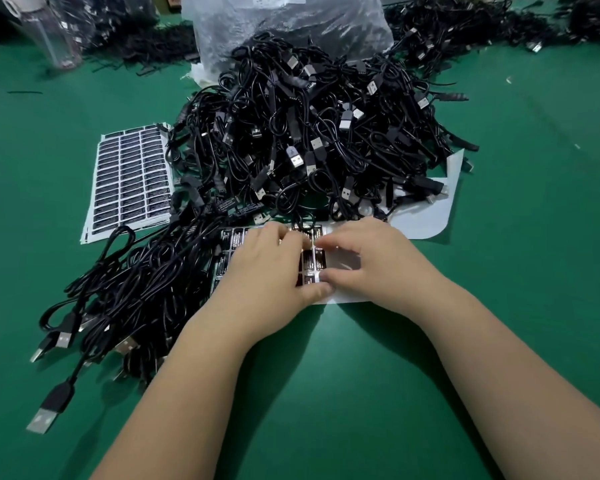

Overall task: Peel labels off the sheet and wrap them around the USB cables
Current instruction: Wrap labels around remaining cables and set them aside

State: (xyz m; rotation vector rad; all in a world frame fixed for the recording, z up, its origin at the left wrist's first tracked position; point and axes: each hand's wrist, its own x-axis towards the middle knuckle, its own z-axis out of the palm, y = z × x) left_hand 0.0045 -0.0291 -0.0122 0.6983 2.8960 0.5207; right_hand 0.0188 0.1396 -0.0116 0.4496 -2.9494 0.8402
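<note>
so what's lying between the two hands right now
In the head view, the label sheet lies between the left hand and right hand: black labels and some bare backing, which both hands touch.

I see a green bench (499,237), a bulging clear plastic bag (274,32) at the far middle, and a clear plastic bottle (54,39) standing far left, partly cut off.

Glossy black USB cables (312,133), metal-tipped, on matt green table (534,237).
</note>
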